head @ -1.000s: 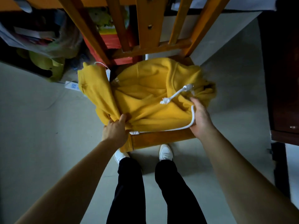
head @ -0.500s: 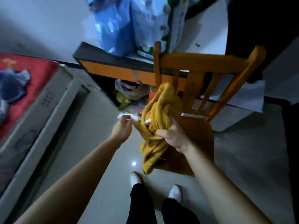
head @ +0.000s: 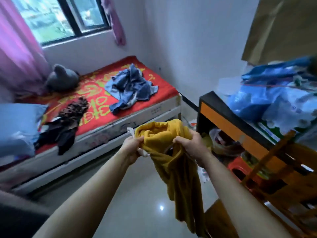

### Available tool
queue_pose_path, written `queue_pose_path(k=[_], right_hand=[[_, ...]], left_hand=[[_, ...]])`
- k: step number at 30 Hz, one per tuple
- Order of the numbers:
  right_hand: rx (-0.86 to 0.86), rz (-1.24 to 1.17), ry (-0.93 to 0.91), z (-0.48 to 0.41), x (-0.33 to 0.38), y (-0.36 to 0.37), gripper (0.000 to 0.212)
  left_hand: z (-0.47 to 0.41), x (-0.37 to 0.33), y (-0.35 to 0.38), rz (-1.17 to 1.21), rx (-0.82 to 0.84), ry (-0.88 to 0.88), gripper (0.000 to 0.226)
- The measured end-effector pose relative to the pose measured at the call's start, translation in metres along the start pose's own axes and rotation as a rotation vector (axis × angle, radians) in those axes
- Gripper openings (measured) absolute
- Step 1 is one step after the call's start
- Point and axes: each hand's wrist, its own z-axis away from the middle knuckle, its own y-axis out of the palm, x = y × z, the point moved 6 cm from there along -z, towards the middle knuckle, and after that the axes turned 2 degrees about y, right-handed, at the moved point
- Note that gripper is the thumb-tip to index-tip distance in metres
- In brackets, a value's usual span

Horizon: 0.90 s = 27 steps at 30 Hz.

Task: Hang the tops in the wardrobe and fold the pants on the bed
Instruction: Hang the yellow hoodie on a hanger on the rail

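Note:
A yellow garment with a white drawstring (head: 178,162) hangs in the air in front of me, bunched at the top and trailing down toward the floor. My left hand (head: 133,148) grips its left top edge near the drawstring. My right hand (head: 190,146) grips the right top edge. The bed (head: 154,107) with a red cover lies ahead on the left. On it are a crumpled blue denim garment (head: 130,86) and a dark brown and black pile of clothes (head: 66,121).
A wooden chair (head: 267,182) stands at the lower right. Behind it an orange-and-black shelf unit (head: 228,117) carries blue plastic bags (head: 274,95). A grey cushion (head: 61,78) and a blue pillow (head: 17,124) lie on the bed. Pale tiled floor (head: 137,203) lies below my arms.
The yellow garment was lifted off the chair seat and now hangs from both hands. My view has swung left and up from the chair to the bed and window.

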Motion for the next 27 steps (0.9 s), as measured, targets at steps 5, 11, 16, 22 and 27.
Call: queue_pose_path(k=[5,11,16,22,27], right_hand=[[0.027,0.265,0.017,-0.037,0.037,0.073,0.048],[0.101,0.465,-0.053,-0.064,0.081,0.188,0.031],[-0.167,0.502,-0.293,-0.081,0.122,0.260,0.027],[0.033,0.548,-0.343,-0.084,0.125,0.395,0.019],[0.196,0.691,-0.495,-0.088,0.126,0.486,0.015]], left_hand=[[0.028,-0.063,-0.107,0.244,-0.182,0.259,0.021],[0.073,-0.115,-0.223,-0.331,-0.488,0.587,0.020],[0.099,-0.131,-0.351,-0.575,-0.876,0.607,0.023],[0.104,-0.104,-0.454,-0.150,-0.944,0.430,0.020],[0.093,-0.070,-0.507,0.361,-0.833,0.276,0.025]])
